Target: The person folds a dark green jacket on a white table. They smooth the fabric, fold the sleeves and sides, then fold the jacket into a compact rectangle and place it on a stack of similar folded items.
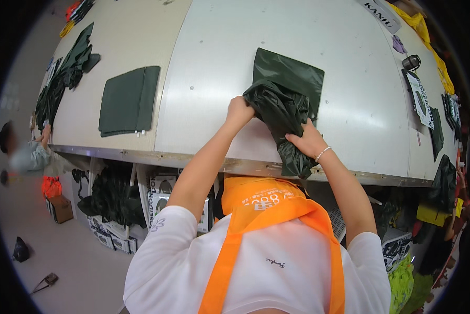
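A bunched, shiny dark green fabric piece [282,107], like rainwear material, hangs between my hands over the table's near edge. My left hand [240,112] is closed on its left side. Lower down on its right side, my right hand [309,140] grips it, with a beaded bracelet on the wrist. Behind it, a flat dark green fabric piece [292,70] lies on the pale table [209,89], partly covered by the bunch. Whether the two are joined, I cannot tell. Left of my hands rests a neatly folded dark green stack [129,100].
More dark green fabric [67,73] is spread at the far left, near another person's hand [46,137]. A dark cup-like object [411,63] and a printed package [419,99] lie at the right. Shelves below hold dark bundles [115,199]. A cardboard box [60,209] stands on the floor.
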{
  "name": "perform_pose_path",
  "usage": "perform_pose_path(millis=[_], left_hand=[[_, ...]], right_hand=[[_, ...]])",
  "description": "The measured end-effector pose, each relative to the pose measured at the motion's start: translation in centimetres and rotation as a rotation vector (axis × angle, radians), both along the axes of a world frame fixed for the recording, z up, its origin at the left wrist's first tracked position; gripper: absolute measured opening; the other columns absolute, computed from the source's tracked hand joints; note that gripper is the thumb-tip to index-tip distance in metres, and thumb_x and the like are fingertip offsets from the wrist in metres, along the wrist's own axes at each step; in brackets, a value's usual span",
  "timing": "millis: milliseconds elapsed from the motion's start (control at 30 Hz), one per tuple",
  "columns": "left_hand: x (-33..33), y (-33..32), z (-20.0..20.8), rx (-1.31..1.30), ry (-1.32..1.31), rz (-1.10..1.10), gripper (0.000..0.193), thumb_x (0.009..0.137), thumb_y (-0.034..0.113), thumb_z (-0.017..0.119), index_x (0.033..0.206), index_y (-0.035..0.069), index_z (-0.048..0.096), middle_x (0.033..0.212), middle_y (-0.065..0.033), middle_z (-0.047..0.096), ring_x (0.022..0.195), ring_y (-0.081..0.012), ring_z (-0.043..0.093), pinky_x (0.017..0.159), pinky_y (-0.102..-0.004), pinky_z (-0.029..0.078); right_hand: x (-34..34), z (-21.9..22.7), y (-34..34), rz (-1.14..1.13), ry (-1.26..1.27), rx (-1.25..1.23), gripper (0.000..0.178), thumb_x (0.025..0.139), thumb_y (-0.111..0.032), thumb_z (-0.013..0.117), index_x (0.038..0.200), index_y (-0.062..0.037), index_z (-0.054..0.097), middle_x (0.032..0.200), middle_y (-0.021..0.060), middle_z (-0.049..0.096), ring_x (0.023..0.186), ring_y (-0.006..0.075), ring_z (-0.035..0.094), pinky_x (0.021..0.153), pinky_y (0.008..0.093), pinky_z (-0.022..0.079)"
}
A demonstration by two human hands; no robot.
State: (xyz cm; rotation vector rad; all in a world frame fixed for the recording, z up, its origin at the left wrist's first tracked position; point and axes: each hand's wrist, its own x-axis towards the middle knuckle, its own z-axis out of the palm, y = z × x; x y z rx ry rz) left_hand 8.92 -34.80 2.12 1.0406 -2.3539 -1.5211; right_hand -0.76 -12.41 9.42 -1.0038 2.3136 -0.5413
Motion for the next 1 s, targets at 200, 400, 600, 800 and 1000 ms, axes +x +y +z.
perform_pose_path(millis=[200,400,600,800,1000], left_hand=[[-0.2,4.5,6.8,-0.668,0.260,-0.101,0.017,0.082,0.012,0.056,0.071,-0.001,0.061,0.057,-0.0171,0.058,0.052,-0.0337,0.058,0.051,-0.0422,0.046],[3.0,9.2,6.8,-0.435,0.118,-0.574,0.023,0.077,0.025,0.064,0.064,0.006,0.059,0.059,-0.0138,0.060,0.058,-0.0347,0.060,0.053,-0.0423,0.047],[-4.3,6.4,13.5,-0.852,0.191,-0.374,0.043,0.066,0.041,0.074,0.086,0.006,0.059,0.086,-0.0095,0.059,0.087,-0.0262,0.058,0.067,-0.0363,0.049],[-9.0,7.4,9.5,-0.820,-0.119,-0.522,0.011,0.068,0.016,0.064,0.069,0.005,0.065,0.072,-0.0138,0.063,0.069,-0.0315,0.062,0.060,-0.0404,0.051],[-2.2,12.5,8.9,-0.741,0.355,-0.695,0.007,0.069,0.012,0.063,0.073,0.007,0.061,0.078,-0.0067,0.059,0.083,-0.0265,0.059,0.069,-0.0360,0.048]], right_hand=[[0.0,0.2,-0.5,-0.013,0.264,0.117,0.049,0.077,-0.031,0.058,0.110,0.0057,0.057,0.110,0.0307,0.047,0.095,0.0429,0.055,0.085,0.0430,0.047],[-1.7,-0.2,-1.6,-0.130,0.142,0.017,0.043,0.072,-0.025,0.061,0.098,0.0092,0.062,0.116,0.0323,0.046,0.091,0.0436,0.057,0.084,0.0447,0.048],[2.2,2.2,-1.8,0.144,0.388,0.167,0.031,0.068,-0.029,0.066,0.086,-0.0036,0.067,0.111,0.0215,0.051,0.093,0.0305,0.057,0.077,0.0382,0.049],[3.7,3.0,-2.2,0.399,0.489,0.209,0.026,0.069,-0.025,0.063,0.086,-0.0059,0.069,0.126,0.0241,0.047,0.092,0.0275,0.057,0.081,0.0337,0.046],[1.3,-5.1,-1.8,-0.019,0.572,-0.082,0.021,0.082,-0.023,0.056,0.095,-0.0085,0.062,0.094,0.0096,0.064,0.086,0.0304,0.061,0.078,0.0399,0.047]])
